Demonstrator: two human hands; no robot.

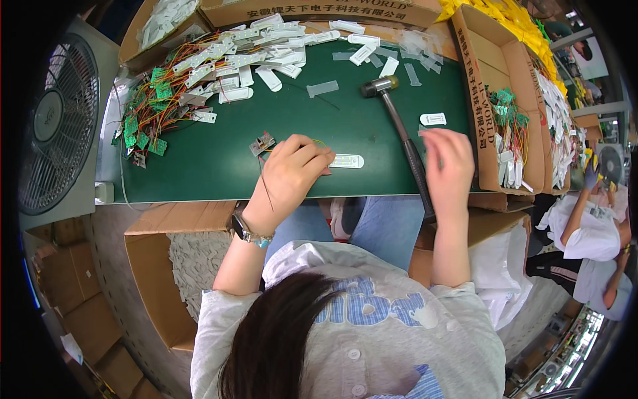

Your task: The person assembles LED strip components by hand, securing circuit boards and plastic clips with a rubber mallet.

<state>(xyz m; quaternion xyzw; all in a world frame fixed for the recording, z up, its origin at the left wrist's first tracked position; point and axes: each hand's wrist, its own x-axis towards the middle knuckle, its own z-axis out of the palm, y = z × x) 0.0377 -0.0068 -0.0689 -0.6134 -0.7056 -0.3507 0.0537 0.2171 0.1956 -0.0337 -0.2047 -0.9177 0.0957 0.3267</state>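
Observation:
My left hand (296, 163) is closed on the left end of a white oblong casing (347, 161) near the table's front edge. Its fingers hide that end. Wires run by this hand, and a small circuit board (262, 143) lies just beyond it. My right hand (449, 159) is raised over the table's right side, fingers bent and thumb apart from them. Just past its fingertips lie another white casing (433, 119) and a scrap of clear film, partly covered. Between my hands rests a hammer (399, 123), its handle reaching over the front edge.
White casings (232, 60) with wires and green boards (159, 86) are heaped at the table's far left. Clear film strips (322, 88) lie farther back. A cardboard box (488, 133) of parts stands right, a fan (56, 123) left. Open boxes (156, 279) sit below.

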